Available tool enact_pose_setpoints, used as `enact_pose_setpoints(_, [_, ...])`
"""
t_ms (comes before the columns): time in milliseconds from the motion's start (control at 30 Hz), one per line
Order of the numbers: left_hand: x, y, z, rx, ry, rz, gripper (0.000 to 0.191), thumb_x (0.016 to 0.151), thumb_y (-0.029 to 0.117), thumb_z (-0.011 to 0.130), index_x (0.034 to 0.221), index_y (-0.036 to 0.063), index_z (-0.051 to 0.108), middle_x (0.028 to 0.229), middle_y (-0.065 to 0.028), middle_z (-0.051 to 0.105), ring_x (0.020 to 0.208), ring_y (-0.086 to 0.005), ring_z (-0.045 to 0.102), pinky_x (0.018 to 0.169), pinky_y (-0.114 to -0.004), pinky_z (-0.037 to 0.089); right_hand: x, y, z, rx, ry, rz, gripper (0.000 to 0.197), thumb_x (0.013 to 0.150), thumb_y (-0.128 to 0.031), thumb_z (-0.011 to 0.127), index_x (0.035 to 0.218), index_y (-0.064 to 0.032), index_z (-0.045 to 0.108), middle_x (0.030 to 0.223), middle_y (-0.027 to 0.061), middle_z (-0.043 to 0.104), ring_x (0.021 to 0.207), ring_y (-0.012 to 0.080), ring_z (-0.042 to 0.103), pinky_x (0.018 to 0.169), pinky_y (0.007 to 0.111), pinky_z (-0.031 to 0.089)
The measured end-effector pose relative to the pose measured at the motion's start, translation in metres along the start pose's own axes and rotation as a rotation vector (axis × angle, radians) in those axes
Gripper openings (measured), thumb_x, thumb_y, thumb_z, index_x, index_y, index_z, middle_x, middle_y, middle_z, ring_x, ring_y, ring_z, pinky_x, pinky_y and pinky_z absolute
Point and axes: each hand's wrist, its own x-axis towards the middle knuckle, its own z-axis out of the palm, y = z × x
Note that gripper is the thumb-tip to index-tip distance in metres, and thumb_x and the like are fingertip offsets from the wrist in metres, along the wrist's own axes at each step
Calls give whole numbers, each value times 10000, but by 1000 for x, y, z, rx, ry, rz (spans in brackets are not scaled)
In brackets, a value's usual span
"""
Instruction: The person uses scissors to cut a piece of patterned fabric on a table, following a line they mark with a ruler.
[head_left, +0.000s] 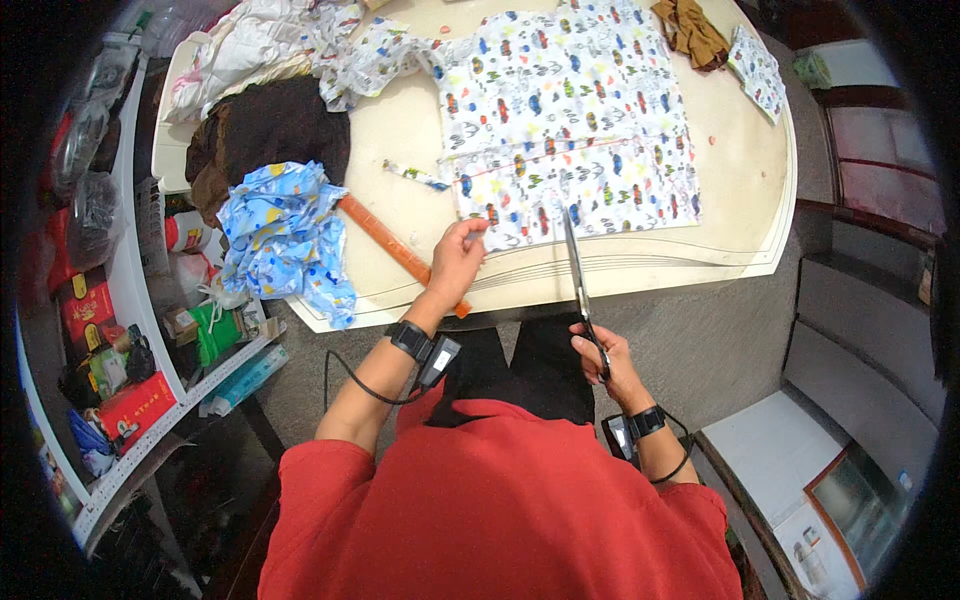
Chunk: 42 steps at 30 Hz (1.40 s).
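A white cotton cloth (577, 97) printed with small coloured cars lies spread on the cream table, with a red line drawn across its lower part. My right hand (609, 358) grips the handles of a pair of metal scissors (576, 262). Their long blades point away from me, tips over the cloth's near edge. At that cloth's near left corner is my left hand (459, 259), fingers curled; whether they pinch the fabric is unclear. An orange-brown wooden ruler (390, 244) lies slantwise, partly under my left wrist.
Crumpled blue printed fabric (281, 232) and dark brown cloth (277, 127) occupy the table's left side. White fabric (247, 52) is heaped behind them. A narrow printed scrap (416, 175) lies beside the ruler. Brown cloth (690, 34) sits far right. Shelves (142, 247) stand at left.
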Motion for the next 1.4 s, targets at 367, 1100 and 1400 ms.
enact_pose_setpoints(367, [-2, -19, 44, 282, 555, 81, 296, 844, 37, 556, 1138, 19, 578, 1008, -45, 586, 751, -89, 531, 691, -215, 464, -29, -25, -219, -96, 84, -35, 346, 847, -235, 703, 1092, -17, 595, 524, -43, 445, 405, 61, 395, 390, 230, 308])
enact_pose_setpoints(1100, [54, 44, 386, -1117, 233, -575, 161, 854, 236, 693, 845, 113, 590, 718, 30, 560, 543, -57, 436, 517, -225, 385, 9, -60, -317, -139, -228, 109, 372, 899, -265, 635, 1164, -15, 566, 602, -40, 424, 479, 66, 415, 431, 221, 357])
enact_pose_setpoints(1400, [52, 52, 393, -856, 278, -538, 188, 841, 228, 698, 777, 86, 592, 679, -7, 592, 481, -57, 459, 449, -201, 361, 26, -46, -303, -193, -170, 47, 395, 910, -274, 620, 1206, -25, 543, 594, -30, 418, 494, 75, 413, 477, 241, 379])
